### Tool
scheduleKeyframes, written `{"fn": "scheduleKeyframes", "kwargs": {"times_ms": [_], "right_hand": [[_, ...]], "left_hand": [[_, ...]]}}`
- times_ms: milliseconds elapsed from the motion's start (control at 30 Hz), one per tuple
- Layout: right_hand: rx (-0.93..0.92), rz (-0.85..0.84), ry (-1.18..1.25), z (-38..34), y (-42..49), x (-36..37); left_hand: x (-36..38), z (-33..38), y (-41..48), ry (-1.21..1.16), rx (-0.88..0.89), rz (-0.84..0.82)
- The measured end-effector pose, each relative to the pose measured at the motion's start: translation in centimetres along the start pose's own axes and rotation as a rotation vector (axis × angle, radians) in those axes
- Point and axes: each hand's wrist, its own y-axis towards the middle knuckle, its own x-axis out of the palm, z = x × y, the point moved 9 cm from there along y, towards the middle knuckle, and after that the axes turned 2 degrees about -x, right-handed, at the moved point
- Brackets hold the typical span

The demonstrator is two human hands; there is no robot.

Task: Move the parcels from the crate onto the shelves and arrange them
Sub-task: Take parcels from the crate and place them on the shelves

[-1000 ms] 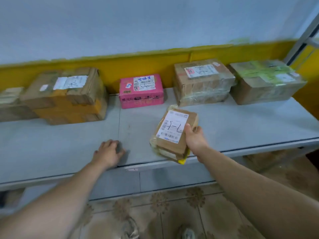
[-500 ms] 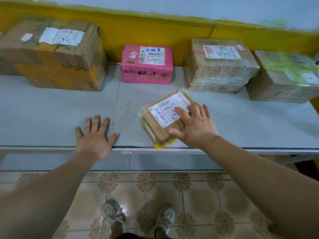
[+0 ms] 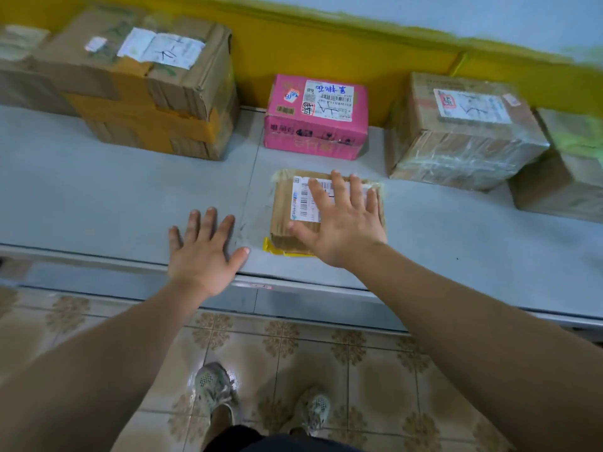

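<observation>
Flat and spread, the right hand (image 3: 342, 223) is laid palm-down on the small parcel (image 3: 282, 207), with its fingers straight over the white label (image 3: 301, 203). Nothing is curled round the parcel or pinched. The parcel is set flat on the grey shelf (image 3: 98, 197), close to the front edge, and a yellow wrap corner (image 3: 270, 247) is seen just inside that edge. The left hand (image 3: 204, 252) is pressed flat on the bare shelf just beside the parcel, with fingers splayed, nothing held and the heel at the front lip.

A strip of bare shelf is left between the parcel's far edge and the pink box (image 3: 315, 125) directly behind it, so the two are apart. To the left of the pink box, across a gap, a large taped carton (image 3: 146, 99) is placed against the yellow wall band (image 3: 326, 53). To the right a film-wrapped carton (image 3: 456, 138) is set, with a brown box (image 3: 561, 184) close beside it. Whether those two touch cannot be told through the blur. Another box (image 3: 19, 76) is partly seen at the far left.

Wide open surface is left in front of the large taped carton and to the right of the parcel. Below the shelf edge a tiled floor (image 3: 359, 353) and two shoes (image 3: 213, 389) are seen.
</observation>
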Motion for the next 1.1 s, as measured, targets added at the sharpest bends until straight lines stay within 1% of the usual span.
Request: {"fn": "scheduleKeyframes", "kwargs": {"times_ms": [300, 533, 600, 733, 867, 1000, 1100], "right_hand": [[0.020, -0.005, 0.006, -1.7, 1.0, 0.0], [-0.081, -0.011, -0.019, -2.5, -0.3, 0.6], [-0.085, -0.014, -0.020, -2.9, -0.6, 0.8], [-0.021, -0.004, 0.043, -3.2, -0.1, 0.5], [0.079, 0.027, 0.090, -4.2, 0.3, 0.5], [0.131, 0.050, 0.091, -4.8, 0.1, 0.2], [0.144, 0.032, 0.092, -5.0, -0.3, -0.5]], "left_hand": [[0.2, -0.1, 0.1, -0.003, 0.006, 0.011], [0.2, 0.0, 0.0, 0.003, 0.016, 0.024], [0.0, 0.0, -0.1, -0.001, 0.009, 0.022], [-0.3, 0.0, -0.1, -0.020, 0.008, 0.029], [-0.2, 0.1, -0.2, -0.024, 0.020, 0.001], [-0.6, -0.3, 0.0, -0.140, 0.043, -0.086], [-2.0, -1.7, -0.2, -0.235, 0.114, -0.148]]}}
